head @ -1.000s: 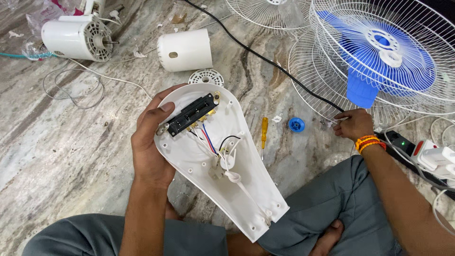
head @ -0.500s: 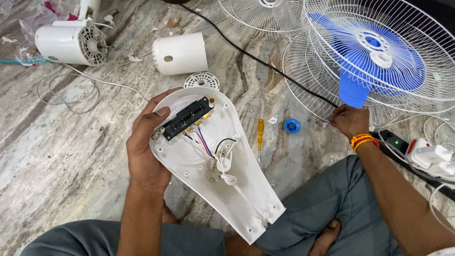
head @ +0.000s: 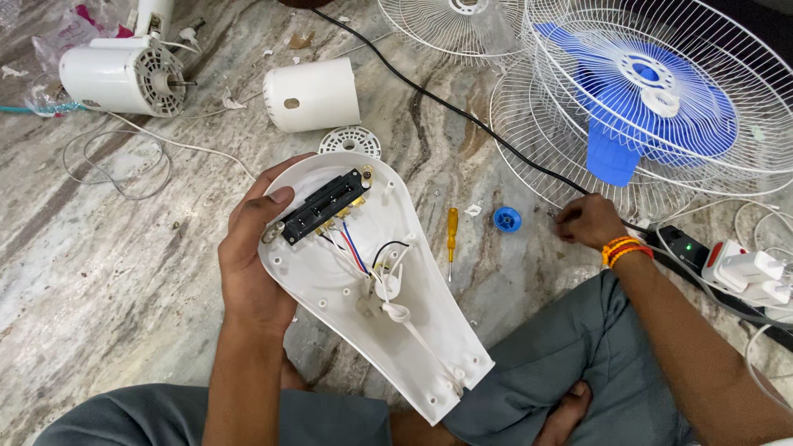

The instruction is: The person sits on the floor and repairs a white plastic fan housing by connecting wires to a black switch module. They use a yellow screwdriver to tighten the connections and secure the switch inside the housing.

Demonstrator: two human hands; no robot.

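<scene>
Your left hand grips a glossy white plastic fan housing, smooth inside, with a matt black plastic switch block showing brassy metal contacts. Your right hand sits on polished, veined marble floor, beside a translucent yellow plastic-handled screwdriver and shiny blue plastic cap. Ahead, glossy white-coated wire metal grilles surround smooth blue plastic blades.

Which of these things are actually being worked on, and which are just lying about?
In hand:
left hand holding white plastic fan base cover with black switch block
right hand on floor

Lying about:
yellow screwdriver
blue cap
white motor
blue-bladed fan
</scene>
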